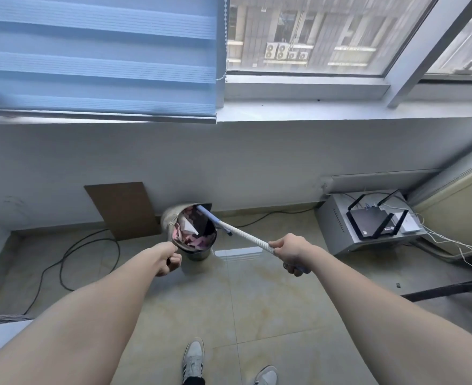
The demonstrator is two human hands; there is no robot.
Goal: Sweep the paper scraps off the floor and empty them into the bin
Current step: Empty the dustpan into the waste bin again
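A person's left hand (170, 258) grips a dark handle, apparently a dustpan's, tipped over the bin (198, 245), where pink and white paper scraps (190, 237) lie. The right hand (291, 254) is clamped round a broom handle (243, 233) whose far end reaches the bin's rim. A hurried tilt could likely spill scraps beside the bin or knock it over. The glossy tiled floor (229, 301) carries a black cable at left, cardboard against the wall, and a router (373, 220) on a metal box at right.
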